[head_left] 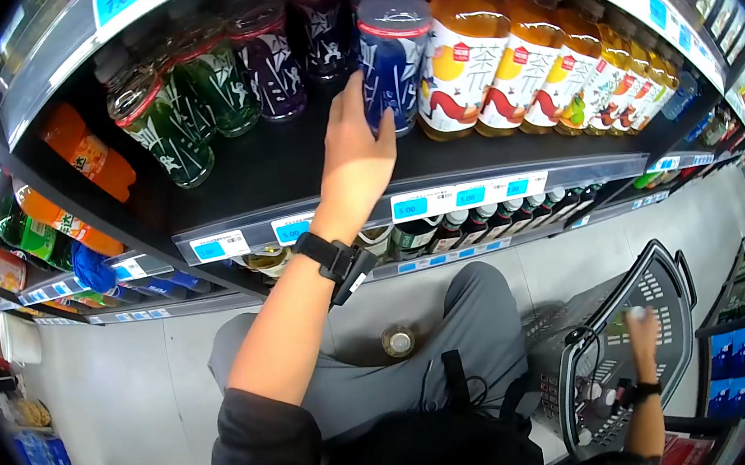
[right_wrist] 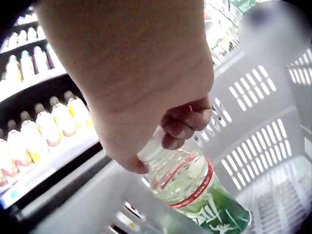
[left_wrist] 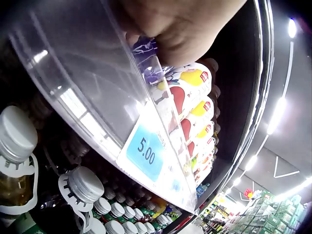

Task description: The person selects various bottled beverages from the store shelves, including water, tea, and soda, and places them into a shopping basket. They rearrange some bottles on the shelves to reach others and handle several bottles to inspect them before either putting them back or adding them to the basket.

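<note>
My left hand point(head_left: 354, 157) reaches into the shelf and holds a blue-labelled drink bottle point(head_left: 395, 58) by its left side, thumb across the front. In the left wrist view the curled left hand point(left_wrist: 180, 29) covers most of that bottle, leaving a strip of purple-blue label point(left_wrist: 147, 61) showing. Low on the right, my right hand point(head_left: 643, 331) is inside a grey shopping basket point(head_left: 605, 299). The right wrist view shows the right hand point(right_wrist: 146, 112) gripping a clear bottle with a green label and red neck band point(right_wrist: 204, 195) by its top; the bottle hangs tilted against the basket's slotted walls.
Green and purple bottles point(head_left: 215, 76) stand left of the blue one, amber tea bottles point(head_left: 459, 60) right of it. A price-tag rail point(head_left: 468, 195) edges the shelf. Between the person's knees, a bottle point(head_left: 397, 341) stands on the floor. Several items lie inside the basket.
</note>
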A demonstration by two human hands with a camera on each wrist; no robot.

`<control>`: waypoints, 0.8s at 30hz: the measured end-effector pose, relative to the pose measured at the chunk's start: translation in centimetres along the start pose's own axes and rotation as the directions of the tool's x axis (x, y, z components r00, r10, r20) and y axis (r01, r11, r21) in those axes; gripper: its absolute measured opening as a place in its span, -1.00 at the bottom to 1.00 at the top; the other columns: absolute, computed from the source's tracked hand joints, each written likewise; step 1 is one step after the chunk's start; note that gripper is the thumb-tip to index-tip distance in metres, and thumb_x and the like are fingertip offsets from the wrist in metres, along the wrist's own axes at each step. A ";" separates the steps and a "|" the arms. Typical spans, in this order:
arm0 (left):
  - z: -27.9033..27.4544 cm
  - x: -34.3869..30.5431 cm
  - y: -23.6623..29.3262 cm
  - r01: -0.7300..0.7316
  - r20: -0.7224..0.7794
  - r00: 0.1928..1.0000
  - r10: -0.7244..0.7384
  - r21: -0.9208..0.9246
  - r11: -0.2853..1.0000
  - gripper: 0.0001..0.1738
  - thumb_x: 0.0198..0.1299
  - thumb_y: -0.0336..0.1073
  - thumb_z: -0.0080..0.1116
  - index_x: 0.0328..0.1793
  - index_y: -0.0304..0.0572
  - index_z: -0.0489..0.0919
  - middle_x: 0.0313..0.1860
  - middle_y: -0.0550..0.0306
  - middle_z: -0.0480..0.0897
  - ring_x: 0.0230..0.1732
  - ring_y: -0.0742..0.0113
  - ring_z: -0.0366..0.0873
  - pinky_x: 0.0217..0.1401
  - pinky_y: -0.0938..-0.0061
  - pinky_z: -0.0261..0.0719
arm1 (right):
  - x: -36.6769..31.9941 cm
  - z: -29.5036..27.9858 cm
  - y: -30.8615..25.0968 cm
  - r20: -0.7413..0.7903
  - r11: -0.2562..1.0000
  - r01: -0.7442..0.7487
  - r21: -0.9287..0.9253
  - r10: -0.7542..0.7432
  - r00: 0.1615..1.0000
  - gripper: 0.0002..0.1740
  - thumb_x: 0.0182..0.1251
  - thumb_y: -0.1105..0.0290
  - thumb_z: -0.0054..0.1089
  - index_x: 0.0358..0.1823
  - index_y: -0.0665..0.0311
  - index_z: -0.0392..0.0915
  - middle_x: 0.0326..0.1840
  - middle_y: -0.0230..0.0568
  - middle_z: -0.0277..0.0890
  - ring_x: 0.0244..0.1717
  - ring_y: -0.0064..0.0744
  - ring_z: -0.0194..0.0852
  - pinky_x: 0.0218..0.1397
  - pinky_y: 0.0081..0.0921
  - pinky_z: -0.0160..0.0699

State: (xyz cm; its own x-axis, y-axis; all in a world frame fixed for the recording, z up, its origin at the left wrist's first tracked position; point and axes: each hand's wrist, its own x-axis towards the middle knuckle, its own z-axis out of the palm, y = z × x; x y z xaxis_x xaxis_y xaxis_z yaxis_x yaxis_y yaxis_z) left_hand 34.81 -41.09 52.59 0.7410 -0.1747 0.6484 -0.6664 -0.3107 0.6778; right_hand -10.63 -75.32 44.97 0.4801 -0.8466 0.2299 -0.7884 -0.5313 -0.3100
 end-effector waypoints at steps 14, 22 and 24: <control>-1.0 -1.6 1.9 -0.359 -0.014 0.933 0.359 0.002 0.933 -0.72 0.06 -0.46 0.24 -0.06 -0.28 0.57 -0.01 -0.03 0.50 0.03 -0.02 0.47 0.08 0.27 0.49 | 3.0 -15.2 -22.5 -0.624 0.601 0.671 0.434 -0.337 0.705 -0.67 0.24 0.59 0.24 0.05 0.45 0.49 -0.10 -0.25 0.53 -0.10 -0.51 0.48 0.02 -0.56 0.47; -4.6 -2.5 1.4 -0.569 0.014 0.806 0.591 -0.253 0.782 -0.49 -0.10 -0.18 0.35 -0.04 -0.35 0.57 -0.08 -0.11 0.57 -0.12 -0.07 0.52 -0.02 0.18 0.50 | 0.2 -9.9 -40.6 -0.594 0.081 0.822 0.563 -0.653 0.471 -0.59 0.03 0.36 0.53 -0.15 0.37 0.54 -0.39 -0.30 0.60 -0.39 -0.59 0.56 -0.29 -0.64 0.51; -5.1 -3.0 2.6 -0.536 0.006 0.833 0.553 -0.240 0.809 -0.29 -0.19 -0.17 0.48 0.10 -0.37 0.50 -0.03 -0.16 0.57 -0.07 -0.12 0.53 0.03 0.16 0.51 | 0.0 -8.8 -43.3 -0.641 -0.024 0.838 0.545 -0.657 0.398 -0.64 0.05 0.34 0.51 -0.20 0.35 0.55 -0.41 -0.28 0.62 -0.41 -0.58 0.59 -0.34 -0.61 0.54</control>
State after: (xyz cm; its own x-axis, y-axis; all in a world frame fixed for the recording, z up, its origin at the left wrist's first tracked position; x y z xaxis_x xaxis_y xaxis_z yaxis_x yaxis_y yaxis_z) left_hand 30.44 -36.57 54.21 0.2488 -0.3229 0.9131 -0.9565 0.0661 0.2841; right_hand 20.16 -52.04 66.56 0.4624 0.0327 0.8861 0.6308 -0.7144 -0.3029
